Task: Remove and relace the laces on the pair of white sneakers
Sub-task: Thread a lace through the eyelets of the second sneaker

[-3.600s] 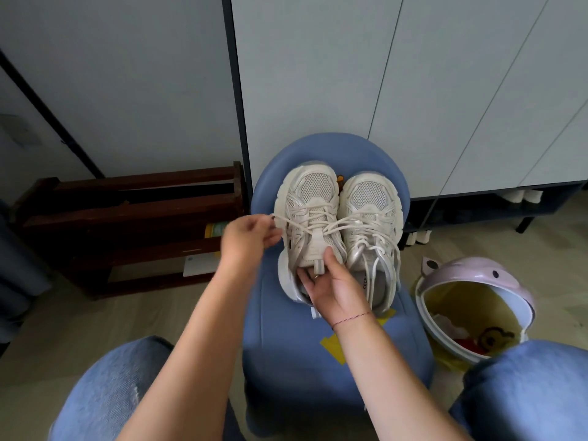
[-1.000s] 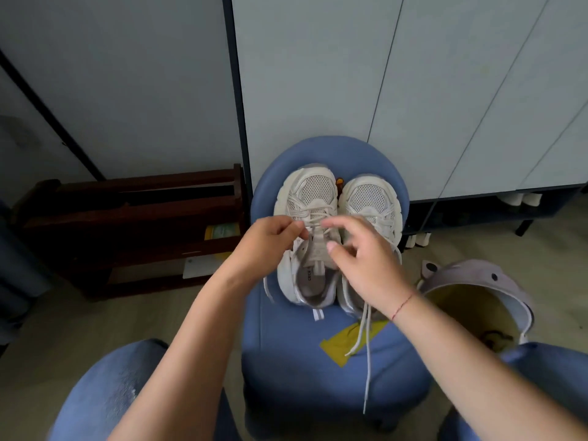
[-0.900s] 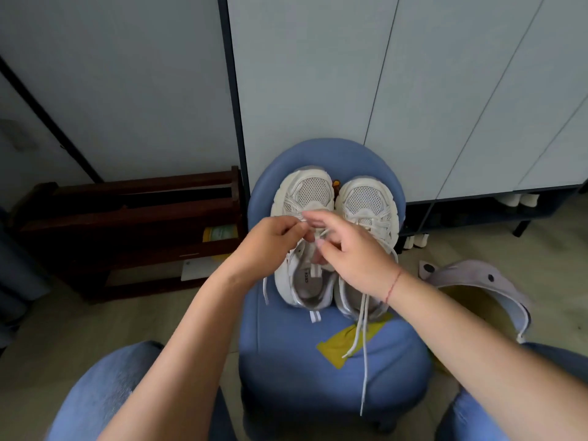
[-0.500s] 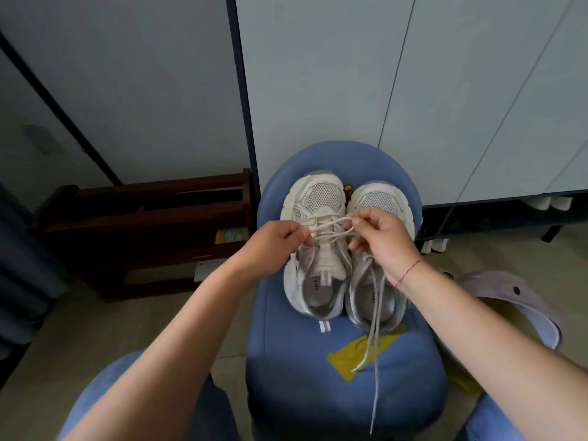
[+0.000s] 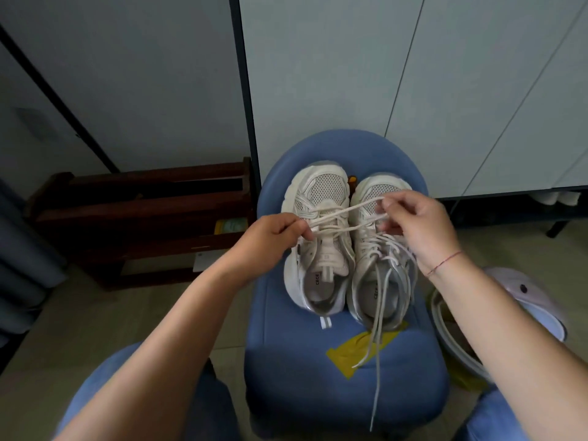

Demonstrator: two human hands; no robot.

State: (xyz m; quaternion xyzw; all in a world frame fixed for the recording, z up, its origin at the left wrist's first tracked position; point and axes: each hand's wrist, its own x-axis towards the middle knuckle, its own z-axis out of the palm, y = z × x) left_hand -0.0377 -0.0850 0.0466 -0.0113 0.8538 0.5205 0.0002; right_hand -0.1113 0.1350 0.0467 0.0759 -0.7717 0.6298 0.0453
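Two white sneakers stand side by side, toes away from me, on a blue padded seat (image 5: 318,370). The left sneaker (image 5: 319,249) has its white lace (image 5: 343,218) stretched sideways above the tongue. My left hand (image 5: 270,240) pinches one end of that lace at the shoe's left side. My right hand (image 5: 413,224) pinches the other strands over the toe of the right sneaker (image 5: 378,268). The right sneaker's lace ends (image 5: 377,345) hang loose over the heel and down the seat's front.
A dark wooden rack (image 5: 136,218) stands on the floor to the left. White cabinet doors (image 5: 381,90) rise behind the seat. A lilac bin (image 5: 528,307) with an open lid sits at the right. A yellow tape patch (image 5: 353,351) marks the seat. My jeans-clad knees frame the bottom.
Both hands took hold of the left sneaker's lace and drew apart, my right hand moving right over the other shoe, so the lace now stretches taut between them.
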